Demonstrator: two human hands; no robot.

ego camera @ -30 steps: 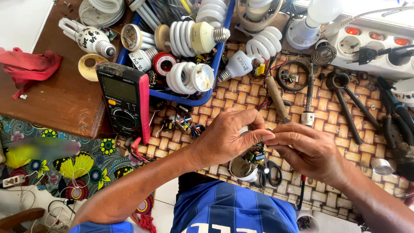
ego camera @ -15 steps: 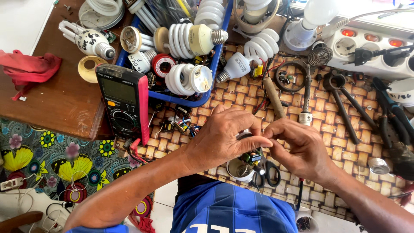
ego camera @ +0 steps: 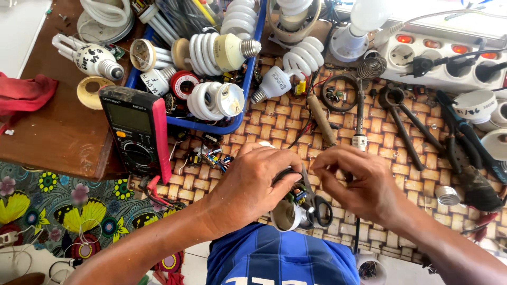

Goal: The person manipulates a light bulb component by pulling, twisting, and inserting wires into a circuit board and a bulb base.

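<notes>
The left hand came in from the lower left, forearm slanting up and knuckles toward the camera, fingers curled down around an opened lamp base with a small circuit board showing. It lay just below the blue tray, over the woven mat; its white shell faced the person's body, and its long axis could not be told. The right hand reached in from the lower right, fingers bent and drawn together toward the left hand, seemingly pinching something too small to make out. Black-handled scissors lay between the hands, blades pointing up toward the tray.
</notes>
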